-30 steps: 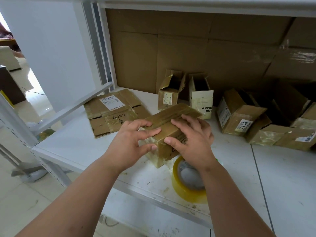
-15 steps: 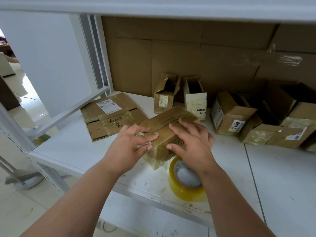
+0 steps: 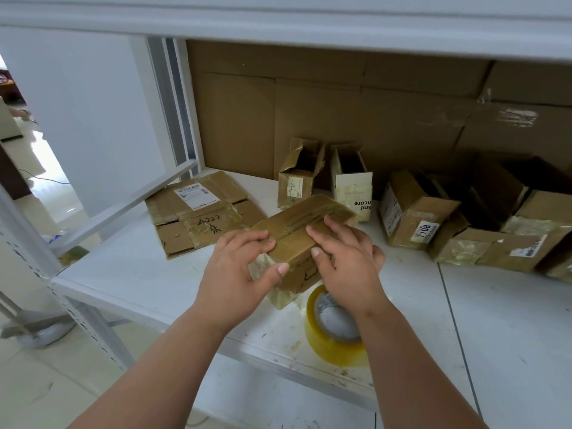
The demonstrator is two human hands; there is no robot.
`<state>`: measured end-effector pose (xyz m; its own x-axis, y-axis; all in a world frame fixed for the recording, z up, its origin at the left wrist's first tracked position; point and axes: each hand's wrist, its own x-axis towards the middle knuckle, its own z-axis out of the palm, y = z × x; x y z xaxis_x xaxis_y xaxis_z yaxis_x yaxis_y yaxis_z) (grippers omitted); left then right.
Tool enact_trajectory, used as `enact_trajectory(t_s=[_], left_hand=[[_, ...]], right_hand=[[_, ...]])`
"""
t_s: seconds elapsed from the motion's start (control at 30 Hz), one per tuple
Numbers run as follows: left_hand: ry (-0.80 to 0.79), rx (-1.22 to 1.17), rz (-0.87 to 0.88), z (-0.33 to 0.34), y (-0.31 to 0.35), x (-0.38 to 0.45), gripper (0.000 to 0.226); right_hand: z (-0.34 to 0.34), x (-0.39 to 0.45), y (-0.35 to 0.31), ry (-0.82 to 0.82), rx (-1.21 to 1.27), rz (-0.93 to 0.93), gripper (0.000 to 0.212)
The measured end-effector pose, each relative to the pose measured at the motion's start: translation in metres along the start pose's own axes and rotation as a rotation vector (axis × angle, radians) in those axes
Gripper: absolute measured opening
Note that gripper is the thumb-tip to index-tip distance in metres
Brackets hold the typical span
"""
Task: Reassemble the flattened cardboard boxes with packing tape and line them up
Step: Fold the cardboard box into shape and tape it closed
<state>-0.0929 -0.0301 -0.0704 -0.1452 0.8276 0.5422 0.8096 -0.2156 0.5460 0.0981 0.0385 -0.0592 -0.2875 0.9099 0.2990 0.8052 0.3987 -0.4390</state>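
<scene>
A small brown cardboard box (image 3: 301,226), wrapped in glossy tape, lies on the white shelf (image 3: 130,274) at the middle. My left hand (image 3: 238,270) grips its near left corner, fingers on top and thumb on the end face. My right hand (image 3: 346,261) grips the near right side, fingers spread over the top and thumb on the edge. A roll of yellowish packing tape (image 3: 335,339) lies flat on the shelf just under my right wrist. Flattened boxes (image 3: 198,212) lie in a pile at the left.
Two open assembled boxes (image 3: 298,171) (image 3: 351,178) stand at the back against a brown cardboard wall (image 3: 387,113). Several more boxes (image 3: 414,209) crowd the right back. An upper shelf edge (image 3: 278,23) overhangs. The shelf's front edge drops to a tiled floor (image 3: 40,382).
Both hands have stayed on the box, shifting their fingers slightly along its top. The view has tilted a little, so everything sits lower in frame.
</scene>
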Motion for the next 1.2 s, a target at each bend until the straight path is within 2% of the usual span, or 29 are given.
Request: enact_trajectory(t_s=[0.1, 0.23, 0.33, 0.43, 0.57, 0.63, 0.73, 0.87, 0.97, 1.1, 1.2], left_hand=[[-0.043, -0.021, -0.141, 0.001, 0.008, 0.007, 0.054], [-0.222, -0.224, -0.339, 0.000, 0.013, 0.018, 0.072], [-0.268, -0.273, -0.332, 0.003, 0.011, 0.018, 0.080], [-0.167, -0.259, -0.295, 0.004, 0.013, 0.015, 0.079], [-0.025, -0.284, -0.277, -0.001, 0.024, 0.023, 0.083], [0.039, -0.251, -0.249, -0.007, 0.033, 0.031, 0.087], [0.096, -0.255, -0.276, -0.015, 0.046, 0.041, 0.082], [0.138, -0.335, -0.403, -0.023, 0.054, 0.050, 0.083], [0.202, -0.579, -0.574, -0.033, 0.061, 0.058, 0.079], [0.230, -0.837, -0.749, -0.049, 0.081, 0.065, 0.075], [0.222, -0.964, -0.823, -0.054, 0.093, 0.061, 0.071]], right_hand=[[-0.001, 0.000, 0.000, -0.015, -0.017, 0.017, 0.040], [0.001, -0.004, -0.006, 0.000, 0.006, 0.029, 0.043], [0.004, -0.010, -0.010, -0.017, 0.066, 0.005, 0.054], [0.005, -0.014, -0.011, -0.064, 0.086, -0.014, 0.076], [0.000, -0.015, -0.018, -0.050, 0.156, -0.067, 0.108], [-0.006, -0.016, -0.024, -0.075, 0.212, -0.065, 0.121], [-0.016, -0.016, -0.031, -0.142, 0.247, -0.075, 0.134], [-0.033, -0.012, -0.031, -0.261, 0.192, -0.147, 0.134], [-0.042, -0.010, -0.026, -0.268, 0.131, -0.214, 0.127], [-0.062, -0.007, -0.015, -0.078, 0.120, -0.212, 0.106], [-0.085, -0.008, 0.004, 0.114, 0.132, -0.105, 0.103]])
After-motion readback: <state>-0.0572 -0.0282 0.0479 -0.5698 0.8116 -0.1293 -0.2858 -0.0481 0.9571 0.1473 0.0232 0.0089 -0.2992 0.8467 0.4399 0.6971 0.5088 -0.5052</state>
